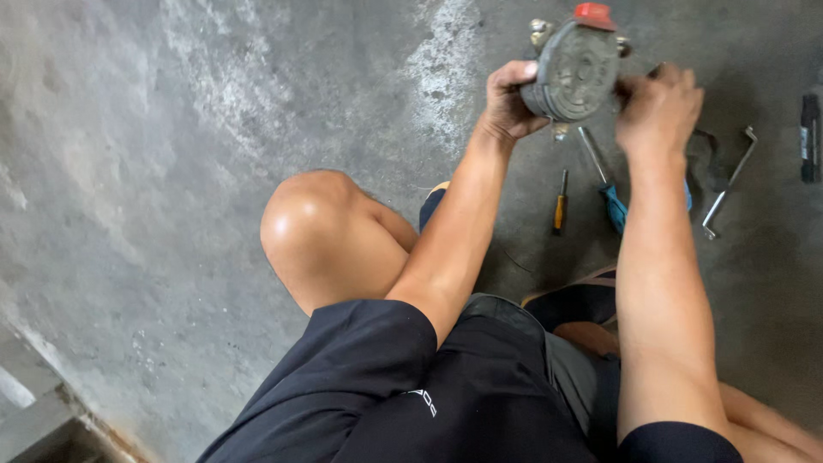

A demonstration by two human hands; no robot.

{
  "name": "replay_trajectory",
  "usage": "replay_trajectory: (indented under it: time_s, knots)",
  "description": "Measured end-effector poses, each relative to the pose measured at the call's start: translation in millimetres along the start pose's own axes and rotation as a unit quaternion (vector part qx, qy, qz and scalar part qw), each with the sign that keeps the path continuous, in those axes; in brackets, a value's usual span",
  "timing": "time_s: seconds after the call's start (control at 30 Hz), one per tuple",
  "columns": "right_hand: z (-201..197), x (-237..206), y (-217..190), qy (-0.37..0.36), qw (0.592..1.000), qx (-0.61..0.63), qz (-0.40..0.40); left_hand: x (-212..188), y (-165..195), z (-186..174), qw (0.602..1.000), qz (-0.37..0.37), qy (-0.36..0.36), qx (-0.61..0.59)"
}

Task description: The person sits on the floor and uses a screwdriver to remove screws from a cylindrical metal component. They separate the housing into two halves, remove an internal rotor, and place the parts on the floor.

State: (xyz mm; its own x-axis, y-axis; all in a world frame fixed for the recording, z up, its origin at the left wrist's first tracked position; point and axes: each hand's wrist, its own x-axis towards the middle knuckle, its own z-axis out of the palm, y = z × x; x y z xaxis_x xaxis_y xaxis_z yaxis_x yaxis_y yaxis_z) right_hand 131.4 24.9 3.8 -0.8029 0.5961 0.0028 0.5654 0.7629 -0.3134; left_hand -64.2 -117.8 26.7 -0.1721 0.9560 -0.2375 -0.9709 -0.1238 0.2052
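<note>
The person squats over a grey concrete floor and holds a round grey metal housing with a red cap up in the air at the far right of the scene, above the tools. The left hand is clamped on the housing's left rim, fingers curled over the edge and thumb underneath. The right hand is closed against the right rim; its fingertips are hidden behind the knuckles, so I cannot tell whether they pinch a fitting there or only press on the body.

The housing sits directly between the 2 hands, touching both. Its flat round face is turned toward the camera and tilted slightly left, with the red cap at the far edge and small metal fittings poking out at the far side and the bottom. Neither hand is nearer than the other; the left carries more of the rim.

On the floor just below the housing lie 2 tools, shafts pointing far: a small yellow-handled screwdriver and, beside it to the right, a blue-handled screwdriver. Further right rest a bent silver L-shaped wrench and a dark bar-shaped tool at the frame edge.
</note>
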Motion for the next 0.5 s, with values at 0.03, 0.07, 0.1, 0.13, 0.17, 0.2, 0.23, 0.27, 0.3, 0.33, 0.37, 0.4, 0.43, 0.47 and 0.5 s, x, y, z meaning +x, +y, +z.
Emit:
replay_trajectory:
  time_s: [0.03, 0.07, 0.1, 0.13, 0.17, 0.2, 0.23, 0.27, 0.3, 0.33, 0.37, 0.4, 0.43, 0.47, 0.5]
  knots:
    - [2.9, -0.1, -9.0, -0.019, 1.0, 0.001, -0.01, 0.6, 2.4, 5.2, 1.0, -0.002, -0.013, -0.008]
    - [-0.2, 1.0, -15.4, -0.036, 0.999, 0.0, -0.019, 0.3, 5.7, 10.7, 0.999, 0.002, -0.029, 0.035]
    - [-9.5, 6.8, -17.4, -0.03, 0.997, 0.062, -0.022, 0.3, 8.7, 16.5, 0.996, 0.004, -0.047, 0.077]
    - [-21.2, 13.8, -21.2, -0.025, 0.992, 0.124, -0.025, -0.4, 13.8, 21.0, 0.992, 0.016, -0.054, 0.115]
    - [-34.2, 19.3, -29.1, -0.021, 0.982, 0.185, -0.028, -1.5, 19.0, 25.0, 0.986, 0.027, -0.061, 0.151]
    - [-48.6, 25.7, -37.8, -0.022, 0.919, 0.383, 0.095, -0.2, 23.9, 27.9, 0.979, 0.03, -0.091, 0.181]
    - [-65.4, 32.9, -45.0, -0.023, 0.802, 0.559, 0.211, 1.4, 29.8, 28.9, 0.97, 0.033, -0.12, 0.211]
    - [-83.3, 38.5, -51.6, 0.015, 0.778, 0.622, 0.083, 1.8, 33.2, 28.7, 0.972, 0.02, -0.125, 0.199]
    - [-99.9, 39.2, -60.2, 0.049, 0.737, 0.673, -0.043, -0.1, 33.4, 27.2, 0.974, 0.006, -0.128, 0.185]
    - [-112.7, 38.8, -70.7, 0.045, 0.759, 0.645, -0.074, -1.8, 33.1, 24.3, 0.977, -0.009, -0.132, 0.169]
    - [-123.2, 42.1, -79.0, 0.045, 0.78, 0.616, -0.105, -0.9, 29.0, 21.4, 0.986, -0.027, -0.098, 0.129]
    - [-130.8, 44.9, -86.7, 0.053, 0.8, 0.586, -0.117, -0.3, 24.2, 17.8, 0.992, -0.047, -0.067, 0.093]
    - [-136.3, 47.5, -92.6, 0.063, 0.819, 0.555, -0.128, 0.2, 20.0, 13.8, 0.996, -0.05, -0.037, 0.066]
    - [-138.3, 48.3, -98.6, 0.076, 0.839, 0.526, -0.115, 0.3, 14.1, 10.0, 0.998, -0.052, -0.006, 0.04]
    - [-139.6, 46.7, -101.6, 0.088, 0.858, 0.497, -0.1, -0.2, 11.3, 5.6, 0.997, -0.056, -0.024, 0.054]
